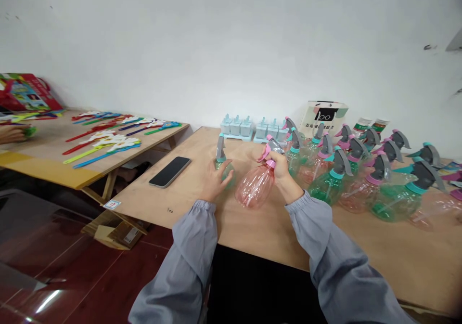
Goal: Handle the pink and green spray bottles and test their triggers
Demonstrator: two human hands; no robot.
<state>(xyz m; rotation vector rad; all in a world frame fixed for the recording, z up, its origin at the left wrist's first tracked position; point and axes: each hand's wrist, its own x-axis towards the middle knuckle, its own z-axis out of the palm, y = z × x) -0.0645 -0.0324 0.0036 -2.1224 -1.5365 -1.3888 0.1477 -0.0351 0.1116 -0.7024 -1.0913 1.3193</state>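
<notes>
A clear pink spray bottle (253,187) with a pink and grey nozzle hangs tilted in my right hand (280,166), whose fingers are wrapped round its neck. Just left of it, a green spray bottle (220,151) with a grey and teal nozzle stands upright. My left hand (215,178) is at the near side of this green bottle, fingers spread in front of its body; whether the fingertips touch it cannot be made out. Several more green and pink spray bottles (327,185) stand grouped to the right of my right hand.
A phone (170,172) lies on the wooden table (202,218). Pale blue ice-pop moulds (236,127) and a printed box (322,117) stand near the wall. On another table (54,170) at the left lie colourful plastic pieces (104,146), with another person's hand (12,134) beyond.
</notes>
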